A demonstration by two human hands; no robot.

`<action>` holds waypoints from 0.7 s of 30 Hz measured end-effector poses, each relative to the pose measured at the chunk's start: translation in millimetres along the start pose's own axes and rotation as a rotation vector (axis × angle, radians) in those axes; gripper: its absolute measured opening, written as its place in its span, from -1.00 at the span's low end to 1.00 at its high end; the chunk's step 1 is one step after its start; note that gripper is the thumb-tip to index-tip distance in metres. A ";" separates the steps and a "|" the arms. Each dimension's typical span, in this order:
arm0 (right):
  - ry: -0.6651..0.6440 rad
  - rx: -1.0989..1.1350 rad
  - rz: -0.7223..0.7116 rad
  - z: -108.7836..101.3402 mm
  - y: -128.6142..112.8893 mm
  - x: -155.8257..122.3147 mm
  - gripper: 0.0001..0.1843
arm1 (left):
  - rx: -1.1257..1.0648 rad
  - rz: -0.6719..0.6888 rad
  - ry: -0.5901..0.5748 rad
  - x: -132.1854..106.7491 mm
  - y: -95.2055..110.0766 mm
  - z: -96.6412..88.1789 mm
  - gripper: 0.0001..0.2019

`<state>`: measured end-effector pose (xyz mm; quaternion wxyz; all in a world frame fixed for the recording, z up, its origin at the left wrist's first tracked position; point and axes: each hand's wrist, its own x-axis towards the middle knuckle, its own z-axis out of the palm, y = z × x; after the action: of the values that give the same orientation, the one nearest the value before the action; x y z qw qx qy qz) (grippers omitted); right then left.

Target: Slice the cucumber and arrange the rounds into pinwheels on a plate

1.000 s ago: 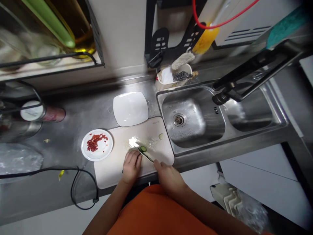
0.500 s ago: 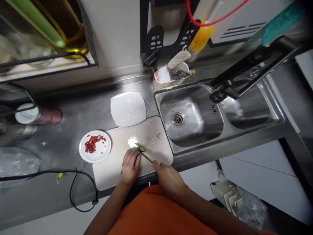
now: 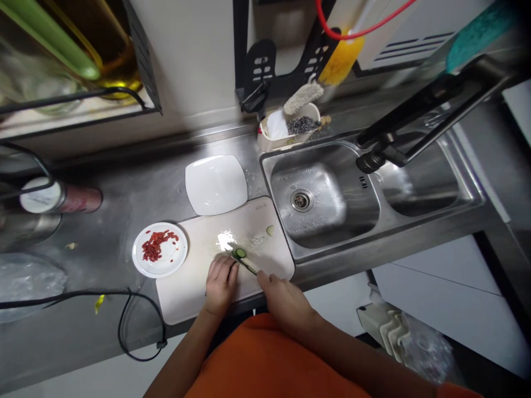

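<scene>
A white cutting board (image 3: 194,282) lies on the steel counter in front of me. My left hand (image 3: 221,284) is curled over a cucumber, whose cut green end (image 3: 239,253) shows past the fingertips. My right hand (image 3: 282,298) grips a knife (image 3: 244,264), its blade resting against the cucumber's end. A pale heap of cut pieces (image 3: 225,240) lies just beyond the blade. One loose slice (image 3: 270,230) sits near the board's right edge.
A small round plate of red chopped bits (image 3: 160,256) sits left of the board, and a white square plate (image 3: 215,183) behind it. A double steel sink (image 3: 327,199) with a black faucet (image 3: 398,138) is to the right. A black cable (image 3: 124,326) loops at the front left.
My hands stay in place on the cucumber and knife. The view has drifted slightly, so everything sits a little further left in the picture.
</scene>
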<state>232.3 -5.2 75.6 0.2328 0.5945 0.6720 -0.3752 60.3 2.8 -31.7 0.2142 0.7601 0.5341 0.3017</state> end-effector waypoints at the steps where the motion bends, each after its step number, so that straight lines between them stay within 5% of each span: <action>1: -0.001 -0.001 -0.002 0.5 -0.1 0.7 -0.65 | -0.001 -0.001 -0.002 0.2 0.0 0.0 -0.85; 21: 0.027 0.020 -0.044 4.2 -1.5 14.4 -0.63 | 0.009 -0.003 -0.013 2.4 0.0 -0.8 -0.85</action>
<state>227.7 0.5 62.4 0.2097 0.5868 0.6842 -0.3789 60.3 5.1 -30.6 0.2147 0.7622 0.5353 0.2939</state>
